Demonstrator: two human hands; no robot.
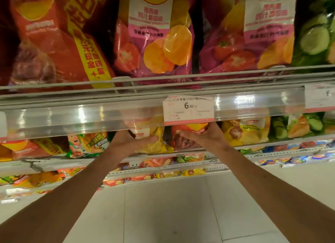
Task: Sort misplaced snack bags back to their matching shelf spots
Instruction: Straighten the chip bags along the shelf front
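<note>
Both arms reach up and forward to the second shelf, under the clear price rail (126, 114). The left hand (130, 143) holds the yellow bag (154, 143) from its left side: the thumb lies across the bag's front, pointing right, and the fingers go behind the bag out of sight, so the bag sits pinched between thumb and fingers. The bag stands upright at the shelf's front edge, its top hidden behind the rail.

The right hand (203, 135) grips the red bag (183, 141), which stands just beside the yellow one, to its right. The fingers curl over the bag's upper front, and the bag's lower part hangs below and left of the hand. Its top is tucked under the price tag (188, 108), which reads 6.50 and covers part of both bags. Whether the two bags touch cannot be told; a narrow dark gap shows between them lower down.

Left of the yellow bag stands a green-and-orange bag (87, 144), close to the left wrist. Right of the red bag is another yellow bag (248, 132), then green bags (297, 126) with cucumber pictures. The rail and tag block the view of all these bags' tops.

Above, on the top shelf behind a wire guard (181, 77), stand large bags: an orange-red one (59, 43), two pink tomato ones (155, 43), and a green one (315, 34) at the far right. Lower shelves with more packets (163, 161) and a pale tiled floor (163, 206) show below the arms.
</note>
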